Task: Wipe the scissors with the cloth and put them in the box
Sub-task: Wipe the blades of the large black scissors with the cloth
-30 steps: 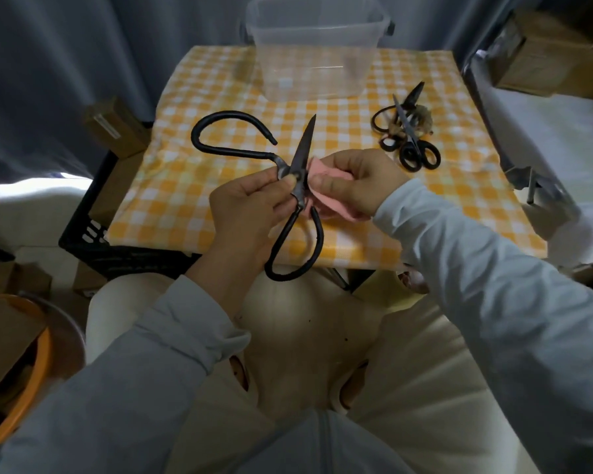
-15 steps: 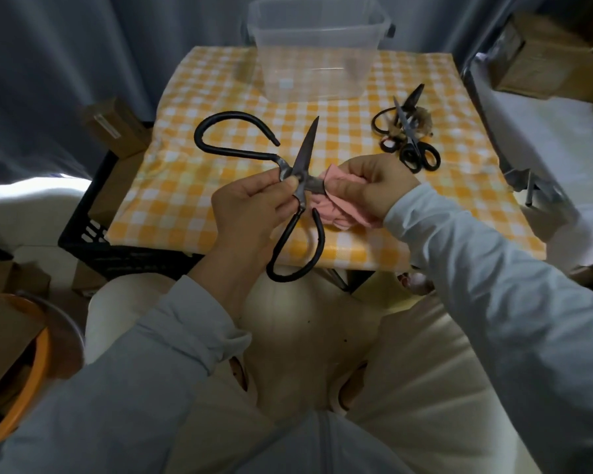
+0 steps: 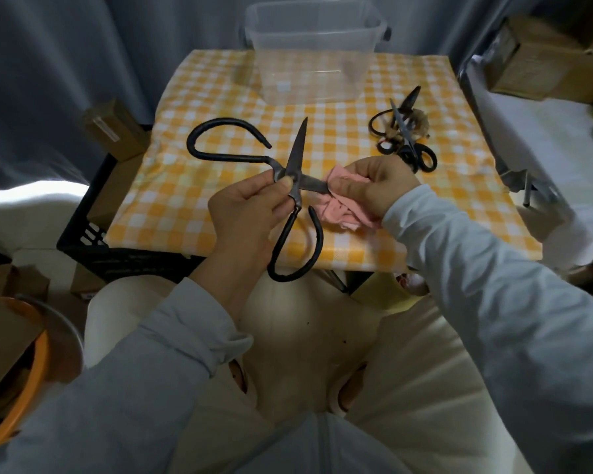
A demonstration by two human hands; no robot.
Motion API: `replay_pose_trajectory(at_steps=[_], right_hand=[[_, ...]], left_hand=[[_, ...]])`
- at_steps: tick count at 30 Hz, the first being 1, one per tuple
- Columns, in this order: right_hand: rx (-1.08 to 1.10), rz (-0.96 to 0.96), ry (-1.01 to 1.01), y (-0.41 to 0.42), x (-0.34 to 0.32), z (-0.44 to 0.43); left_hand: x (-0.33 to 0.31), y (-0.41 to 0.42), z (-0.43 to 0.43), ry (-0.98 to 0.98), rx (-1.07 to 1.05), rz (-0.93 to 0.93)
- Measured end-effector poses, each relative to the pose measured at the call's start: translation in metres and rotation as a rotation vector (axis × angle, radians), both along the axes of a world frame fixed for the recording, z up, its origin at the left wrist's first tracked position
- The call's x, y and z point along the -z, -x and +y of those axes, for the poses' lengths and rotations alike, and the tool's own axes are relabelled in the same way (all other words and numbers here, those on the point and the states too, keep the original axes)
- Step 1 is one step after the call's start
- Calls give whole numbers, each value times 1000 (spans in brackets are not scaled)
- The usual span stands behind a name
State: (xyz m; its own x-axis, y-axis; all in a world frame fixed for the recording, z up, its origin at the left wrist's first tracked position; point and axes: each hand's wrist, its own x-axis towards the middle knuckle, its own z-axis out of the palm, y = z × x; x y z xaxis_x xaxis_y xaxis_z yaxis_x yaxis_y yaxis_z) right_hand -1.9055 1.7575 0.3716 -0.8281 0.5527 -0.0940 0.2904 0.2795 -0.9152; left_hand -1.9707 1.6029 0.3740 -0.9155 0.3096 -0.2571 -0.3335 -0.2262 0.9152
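- Head view, centre of frame: the left hand (image 3: 243, 213) pinches the open scissors (image 3: 297, 148) at the pivot, with the thumb on the rivet. One blade points up and the other points right.
- Centre right: the right hand (image 3: 374, 186) grasps the pink cloth (image 3: 336, 212), which is bunched around the right-pointing blade.
- Change: over the last second the cloth has slid outward from the pivot along that blade. We now see bare steel between the two hands.
- We read this as one wiping stroke nearing its end. The tip is hidden in the cloth, so we cannot confirm it has been reached.
- Remaining: the upward blade probably still needs its pass. The clear box (image 3: 314, 53), top centre on the checked table (image 3: 220, 97), shows no scissors inside.
- Upper right: further scissors (image 3: 404, 142) lie on the table, with no hand on them.
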Motion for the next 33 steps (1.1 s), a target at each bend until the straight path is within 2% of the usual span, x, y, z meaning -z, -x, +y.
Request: replay_pose_trajectory(at_steps=[5, 10, 14, 18, 23, 25, 27, 30, 33], right_hand=[[179, 74, -27, 8, 6, -5], [-34, 89, 192, -10, -6, -3], [105, 93, 24, -4, 3, -3], [157, 122, 12, 4, 7, -3], [318, 93, 198, -5, 6, 10], [273, 118, 172, -10, 1, 13], [134, 168, 145, -11, -7, 8], [-60, 90, 92, -9, -12, -2], [-83, 80, 108, -6, -9, -8]], left_hand=[[0, -3, 3, -13, -13, -50], [0, 2, -1, 0, -14, -5], [-1, -1, -1, 12, -2, 35], [-2, -2, 0, 0, -22, -5], [-1, 4, -4, -15, -20, 9], [0, 6, -5, -7, -18, 13], [1, 6, -4, -1, -2, 18], [2, 3, -2, 2, 35, 30], [2, 2, -2, 6, 55, 21]])
